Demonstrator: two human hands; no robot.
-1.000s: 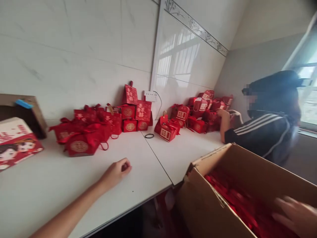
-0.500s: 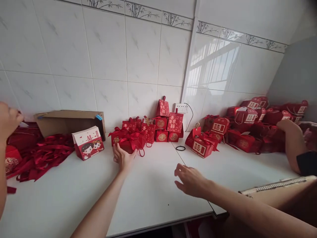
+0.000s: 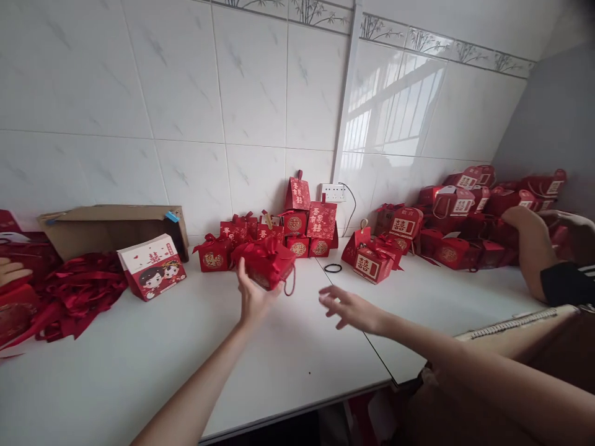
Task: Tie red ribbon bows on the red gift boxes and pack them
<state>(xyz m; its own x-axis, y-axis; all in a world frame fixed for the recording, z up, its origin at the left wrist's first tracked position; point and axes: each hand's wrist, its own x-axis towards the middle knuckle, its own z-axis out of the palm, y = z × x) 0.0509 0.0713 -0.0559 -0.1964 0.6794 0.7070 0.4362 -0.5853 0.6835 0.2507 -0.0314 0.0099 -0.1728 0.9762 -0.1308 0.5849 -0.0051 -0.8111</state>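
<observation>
The bow box (image 3: 272, 263) had shifted right with the left hand (image 3: 258, 302), away from the box group behind it, and the right hand (image 3: 349, 310) had moved a little with it; at the far left, another person's hand (image 3: 13, 272) had come down beside a red box (image 3: 16, 313). The left hand gripped the bow box from its near side, fingers at its left and thumb by its right, and the box tilted in the grip with its cord handle hanging at the right. Whether its underside touched the table (image 3: 279, 378) could not be told. The right hand was held partly open, fingers spread and curved, with nothing in it, to the right of the bow box and near a black ring (image 3: 333, 268). Left of the left hand stood a couple box (image 3: 153, 269), with a heap of ribbons (image 3: 83, 288) beyond it and a tipped carton (image 3: 111, 232) behind. A small stack (image 3: 297, 223) stood on the far side by a power strip (image 3: 333, 192). On the far right, a co-worker's arm (image 3: 530, 248) reached to a box pile (image 3: 465, 210); a big carton (image 3: 515, 325) stood at the near right.
</observation>
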